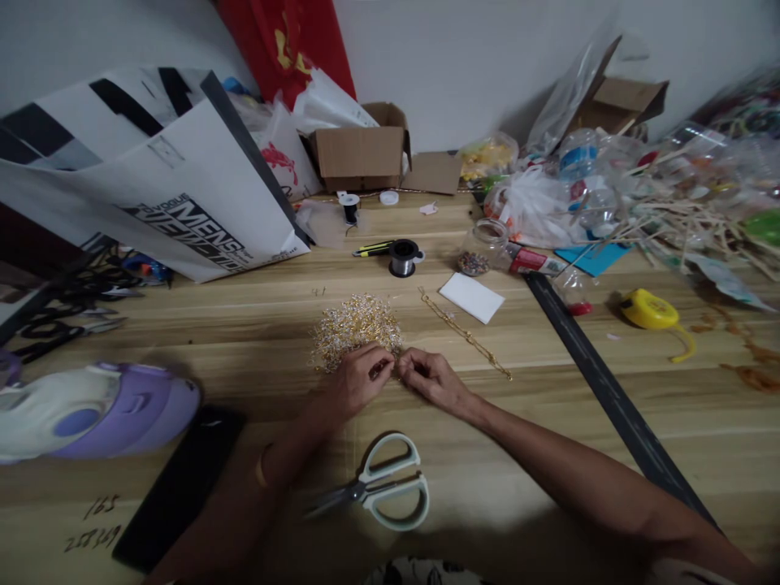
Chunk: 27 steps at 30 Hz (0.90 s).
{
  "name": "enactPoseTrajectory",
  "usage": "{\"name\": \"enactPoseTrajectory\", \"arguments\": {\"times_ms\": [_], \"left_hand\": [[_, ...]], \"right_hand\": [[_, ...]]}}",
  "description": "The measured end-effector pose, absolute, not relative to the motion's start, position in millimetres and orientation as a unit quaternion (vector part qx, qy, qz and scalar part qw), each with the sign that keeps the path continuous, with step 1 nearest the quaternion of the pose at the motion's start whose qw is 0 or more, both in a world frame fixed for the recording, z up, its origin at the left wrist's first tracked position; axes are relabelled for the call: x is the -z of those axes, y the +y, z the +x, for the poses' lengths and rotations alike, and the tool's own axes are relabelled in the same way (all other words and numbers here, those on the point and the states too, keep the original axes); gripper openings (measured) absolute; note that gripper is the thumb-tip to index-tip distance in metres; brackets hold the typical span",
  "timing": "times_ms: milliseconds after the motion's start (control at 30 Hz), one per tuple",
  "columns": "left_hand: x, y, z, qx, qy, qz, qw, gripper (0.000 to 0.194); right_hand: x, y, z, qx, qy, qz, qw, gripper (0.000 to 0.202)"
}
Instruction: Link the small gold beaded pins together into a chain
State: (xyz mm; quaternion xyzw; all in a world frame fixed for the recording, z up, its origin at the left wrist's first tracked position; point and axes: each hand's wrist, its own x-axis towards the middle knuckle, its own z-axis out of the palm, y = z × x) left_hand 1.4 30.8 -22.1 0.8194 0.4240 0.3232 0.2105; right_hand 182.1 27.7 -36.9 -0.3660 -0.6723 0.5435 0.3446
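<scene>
My left hand (364, 375) and my right hand (431, 378) meet at the front edge of a glittering pile of small gold and clear pieces (358, 325). Both are closed, thumbs and fingertips pinched close together. What sits between the fingertips is too small to make out. Right of the pile, a gold chain (458, 327) lies slantwise on the wooden table (487, 455). Scissors with pale handles (396, 491) rest below my hands, blades toward the left.
Behind are a wire spool (402, 257), a bead jar (475, 258) and a folded white paper (471, 297). A long dark ruler (600, 378) and yellow tape measure (649, 309) lie right. Left are a purple-white bottle (131, 410), black phone-like slab (183, 487) and paper bag (183, 187).
</scene>
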Motion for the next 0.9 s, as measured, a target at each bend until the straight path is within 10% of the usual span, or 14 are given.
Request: {"name": "enactPoseTrajectory", "arguments": {"times_ms": [900], "left_hand": [[11.2,27.2,1.5,-0.321,0.380,0.850,0.176,0.012]], "right_hand": [[37.5,28.8,182.1,-0.539,-0.667,-0.379,0.347,0.017]]}}
